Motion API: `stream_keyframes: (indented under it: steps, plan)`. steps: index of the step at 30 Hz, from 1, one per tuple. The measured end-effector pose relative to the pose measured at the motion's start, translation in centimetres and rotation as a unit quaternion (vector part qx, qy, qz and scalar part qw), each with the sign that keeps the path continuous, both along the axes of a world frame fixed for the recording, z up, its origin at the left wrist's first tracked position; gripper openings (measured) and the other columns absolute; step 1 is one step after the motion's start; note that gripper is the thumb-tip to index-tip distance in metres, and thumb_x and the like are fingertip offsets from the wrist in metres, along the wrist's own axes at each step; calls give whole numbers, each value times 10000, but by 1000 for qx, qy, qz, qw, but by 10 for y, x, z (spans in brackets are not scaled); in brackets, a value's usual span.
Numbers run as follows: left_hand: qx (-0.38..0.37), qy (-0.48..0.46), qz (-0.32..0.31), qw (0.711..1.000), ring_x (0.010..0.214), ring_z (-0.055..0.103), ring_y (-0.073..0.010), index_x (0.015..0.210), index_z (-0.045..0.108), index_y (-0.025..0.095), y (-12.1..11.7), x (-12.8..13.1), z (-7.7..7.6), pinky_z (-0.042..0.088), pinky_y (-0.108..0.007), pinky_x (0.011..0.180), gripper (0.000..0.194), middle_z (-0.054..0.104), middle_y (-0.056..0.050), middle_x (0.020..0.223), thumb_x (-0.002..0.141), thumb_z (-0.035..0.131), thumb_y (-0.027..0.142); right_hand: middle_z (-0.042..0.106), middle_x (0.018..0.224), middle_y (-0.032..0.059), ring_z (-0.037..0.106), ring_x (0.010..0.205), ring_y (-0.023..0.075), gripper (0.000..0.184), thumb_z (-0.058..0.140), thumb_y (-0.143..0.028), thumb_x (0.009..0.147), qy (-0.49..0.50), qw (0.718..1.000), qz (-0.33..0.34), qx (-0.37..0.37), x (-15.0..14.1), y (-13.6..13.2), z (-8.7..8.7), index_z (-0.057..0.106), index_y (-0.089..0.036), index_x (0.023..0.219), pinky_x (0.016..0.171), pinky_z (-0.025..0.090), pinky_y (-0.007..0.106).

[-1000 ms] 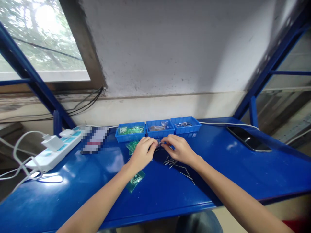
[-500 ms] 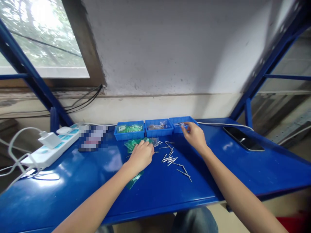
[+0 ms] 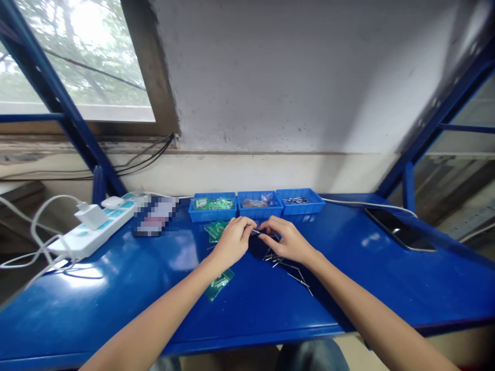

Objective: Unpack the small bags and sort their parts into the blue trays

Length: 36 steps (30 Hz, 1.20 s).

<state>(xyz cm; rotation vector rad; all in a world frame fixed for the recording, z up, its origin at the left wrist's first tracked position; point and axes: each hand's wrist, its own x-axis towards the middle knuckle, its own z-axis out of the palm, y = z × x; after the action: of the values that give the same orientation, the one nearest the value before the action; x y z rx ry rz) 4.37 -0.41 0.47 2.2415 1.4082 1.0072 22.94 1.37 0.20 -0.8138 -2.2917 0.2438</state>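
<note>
My right hand [image 3: 286,239] is closed in a pinch on a thin metal blind rivet [image 3: 256,232] above the middle of the table. Close beside it, my left hand [image 3: 235,239] has its fingers closed, their tips almost meeting those of the right. What the left fingers hold is hidden. Under and beside the right hand lie several loose blind rivets [image 3: 299,281], partly covered by it. Small green plastic bags [image 3: 215,230] lie behind my left hand, and another green bag [image 3: 220,283] with thin pieces inside lies nearer me.
Along the wall stand a blue bin [image 3: 213,215] of green bags, a blue bin [image 3: 260,212] of clear bags and a blue bin [image 3: 303,208] of rivets. A white power strip [image 3: 73,245] with cables and a blurred-out flat object [image 3: 157,216] are left; a phone [image 3: 400,230] lies right.
My right hand has left the rivet bin and come leftward and nearer to my left hand. My left hand has lifted off the green bags. The view has shifted slightly.
</note>
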Motion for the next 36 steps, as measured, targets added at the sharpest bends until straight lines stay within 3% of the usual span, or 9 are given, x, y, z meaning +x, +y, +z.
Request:
stream_keyframes:
  steps: [5, 8, 14, 19, 26, 31, 36]
  plan:
    - [-71, -131, 6, 989, 710, 575, -156, 929, 538, 195, 1, 2, -3, 430, -272, 675, 124, 600, 5, 720, 847, 446, 205, 559, 744, 22, 513, 670, 133, 103, 490, -247, 878, 0, 999, -33, 22, -5, 1, -5, 570, -182, 885, 613, 388, 241]
    - [-97, -163, 6, 982, 672, 581, -148, 902, 544, 189, 3, 3, -4, 426, -251, 620, 115, 612, 4, 717, 836, 474, 252, 589, 764, 34, 533, 677, 138, 130, 453, -252, 901, 8, 998, -62, 7, -5, 4, -7, 560, -182, 876, 612, 392, 242]
    - [-77, -229, 22, 970, 731, 635, -172, 874, 577, 182, 3, 2, -1, 450, -272, 683, 149, 652, -18, 732, 829, 514, 309, 601, 762, 24, 547, 656, 133, 131, 437, -278, 909, 20, 999, -45, -21, -5, -1, -3, 534, -192, 897, 595, 399, 235]
    - [-103, -272, 40, 956, 754, 649, -189, 893, 579, 177, 4, 2, 1, 439, -274, 681, 190, 678, -28, 721, 821, 537, 347, 602, 794, 34, 552, 677, 140, 83, 461, -242, 891, 21, 998, -56, 20, -7, -3, -2, 528, -195, 907, 605, 401, 237]
    - [-83, -182, 34, 979, 581, 573, -134, 832, 591, 183, -3, 8, -1, 403, -231, 560, 146, 639, 1, 704, 812, 532, 315, 606, 758, 45, 561, 664, 155, 174, 381, -249, 924, 25, 993, -115, 26, -5, 1, -3, 527, -193, 848, 613, 401, 256]
    - [-52, -131, 38, 989, 574, 559, -133, 771, 582, 181, -5, 6, 3, 399, -232, 571, 217, 636, 7, 669, 861, 449, 327, 598, 742, 31, 548, 639, 141, 126, 437, -276, 903, 19, 996, -79, 26, -5, -3, 0, 529, -192, 918, 572, 393, 237]
    - [-59, -69, 20, 996, 601, 557, -146, 771, 597, 183, -7, 11, -3, 405, -250, 583, 261, 632, -1, 679, 880, 415, 336, 569, 698, 36, 525, 645, 146, 172, 431, -247, 899, 8, 992, -60, 108, 0, -6, 8, 567, -189, 812, 615, 402, 262]
